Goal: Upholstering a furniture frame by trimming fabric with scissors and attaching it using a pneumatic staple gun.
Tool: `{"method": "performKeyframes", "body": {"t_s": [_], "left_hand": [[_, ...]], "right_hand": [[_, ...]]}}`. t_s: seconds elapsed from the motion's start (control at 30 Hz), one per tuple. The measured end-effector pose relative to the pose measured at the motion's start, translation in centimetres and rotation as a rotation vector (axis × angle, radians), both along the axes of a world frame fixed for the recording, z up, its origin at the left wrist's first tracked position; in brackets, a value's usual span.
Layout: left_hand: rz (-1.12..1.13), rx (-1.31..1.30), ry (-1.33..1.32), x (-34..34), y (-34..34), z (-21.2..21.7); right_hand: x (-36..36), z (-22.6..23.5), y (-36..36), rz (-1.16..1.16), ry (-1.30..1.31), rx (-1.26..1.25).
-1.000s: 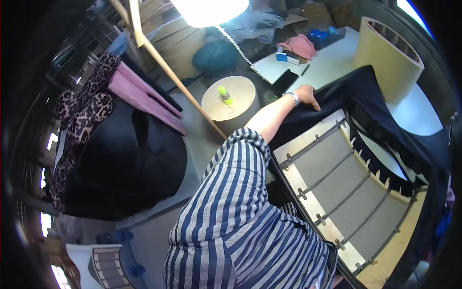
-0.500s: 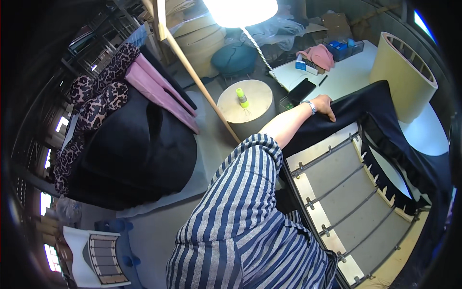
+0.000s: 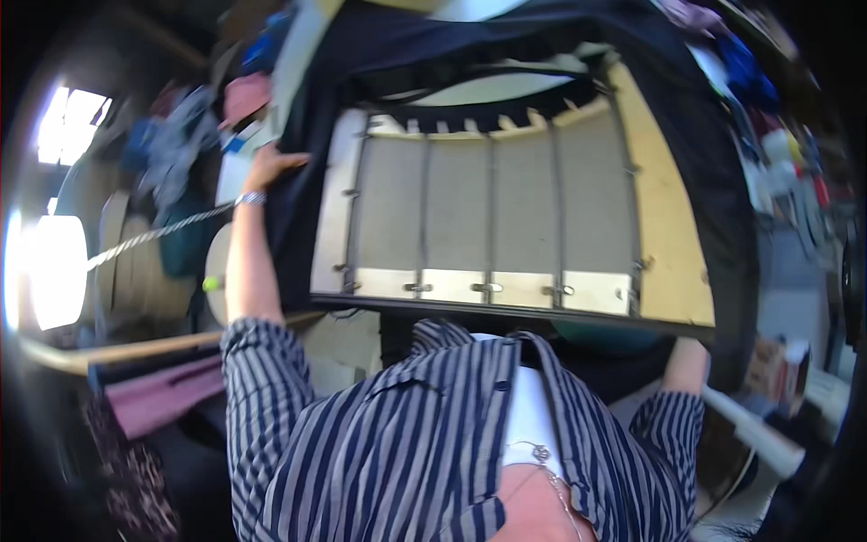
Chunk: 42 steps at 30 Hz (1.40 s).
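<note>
In front of me lies a large upholstered chair frame (image 3: 673,217), with wooden boards, dark spring wires over grey backing, and a curved opening at its far side. Black cover fabric (image 3: 713,208) wraps its outer sides. My left hand (image 3: 268,169), with a watch at the wrist, grips the frame's left edge through the fabric; its thumb lies over the black cover and its fingers are partly hidden. On the right, my forearm (image 3: 686,369) reaches to the near right corner, where the frame and cover hide my right hand and its fingers.
A lit white lamp (image 3: 61,271) stands at the left, with a twisted cord (image 3: 158,237) running from it. A wooden pole (image 3: 153,348) and pink fabric (image 3: 163,397) are at the lower left. A pink cloth (image 3: 246,98) lies beyond my left hand. Boxes (image 3: 772,366) stand at the right.
My view has swung to the right, so the chair frame now sits squarely before me. My right forearm has come into sight. My left hand remains at the frame's left edge.
</note>
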<state>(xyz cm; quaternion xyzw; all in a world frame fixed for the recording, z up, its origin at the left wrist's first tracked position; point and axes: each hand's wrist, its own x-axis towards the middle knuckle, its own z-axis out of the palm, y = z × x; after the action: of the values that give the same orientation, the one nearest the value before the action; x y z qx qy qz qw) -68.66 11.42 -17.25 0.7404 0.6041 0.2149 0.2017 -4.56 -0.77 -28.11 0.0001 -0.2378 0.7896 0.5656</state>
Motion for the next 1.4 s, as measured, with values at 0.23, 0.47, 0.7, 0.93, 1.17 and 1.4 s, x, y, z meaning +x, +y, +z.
{"method": "performKeyframes", "body": {"t_s": [0.23,0.47,0.7,0.93,1.17,1.4], "left_hand": [[0.093,-0.261,-0.095,4.5,-0.4,3.6],[0.129,-0.191,0.031,5.5,-0.3,5.0],[0.078,-0.197,0.128,6.0,1.4,5.3],[0.043,-0.243,0.201,8.3,2.2,9.2],[0.242,0.249,0.655,10.6,-1.9,8.6],[-0.73,-0.001,-0.233,31.7,-17.2,0.9]], "right_hand": [[8.9,4.3,-12.1,-0.197,-0.068,-0.044],[6.7,5.7,-14.0,-0.106,-0.002,-0.027],[3.2,5.7,-16.9,-0.063,0.089,-0.02],[0.6,2.5,-20.6,-0.227,0.147,-0.175],[-2.6,5.7,-25.7,-0.406,-0.025,-0.432],[-2.0,13.3,-29.9,-0.65,-1.485,-0.398]]}}
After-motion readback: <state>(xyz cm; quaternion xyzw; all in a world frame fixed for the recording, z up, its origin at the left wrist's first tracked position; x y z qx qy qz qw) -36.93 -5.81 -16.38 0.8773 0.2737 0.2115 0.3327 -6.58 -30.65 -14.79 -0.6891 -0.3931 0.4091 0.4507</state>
